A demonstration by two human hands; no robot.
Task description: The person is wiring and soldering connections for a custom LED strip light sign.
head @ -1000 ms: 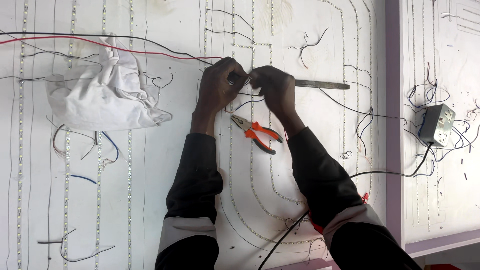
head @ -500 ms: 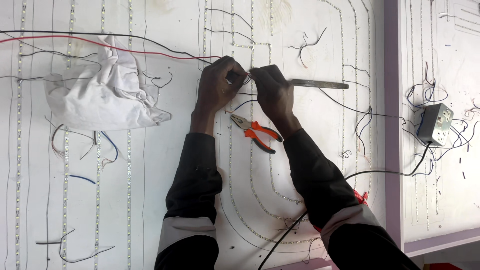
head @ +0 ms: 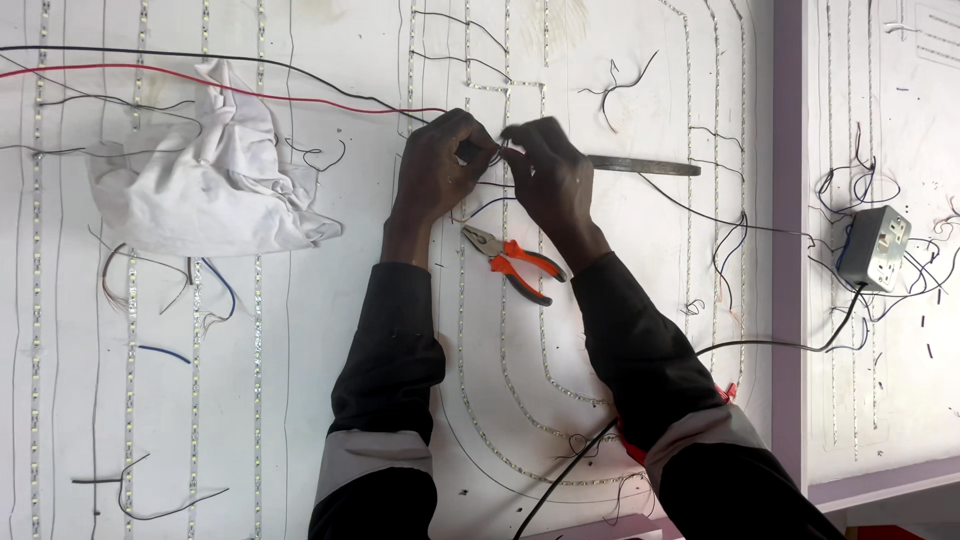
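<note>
Lying crumpled at the left of the white desk [head: 300, 400], a white cloth [head: 200, 180] covers part of a red wire [head: 300, 97] and a black wire [head: 250, 58] that run side by side toward the centre. Beside it, the person's left hand [head: 437, 165] rests knuckles-up on the board, its dark sleeve stretching straight back toward the camera, the fingers curled shut and pinching a thin wire [head: 492, 152] where the red lead ends. Just below the two hands, orange-handled pliers [head: 515, 262] lie flat on the desk, jaws pointing up and left, touched by neither hand. The right hand [head: 548, 180] meets the left fingertip to fingertip, its thumb and forefinger likewise closed on the same fine wire, the forearm angling in from the lower right. The wire itself is dark, very thin and short between the two grips; how it is joined cannot be made out. Strips of small lights [head: 505, 330] trace curved and straight tracks across the board. A long grey metal tool [head: 645, 165] lies just right of the right hand. Farther right, beyond a purple edge, a grey socket box [head: 875, 248] sits among loose black wires.
</note>
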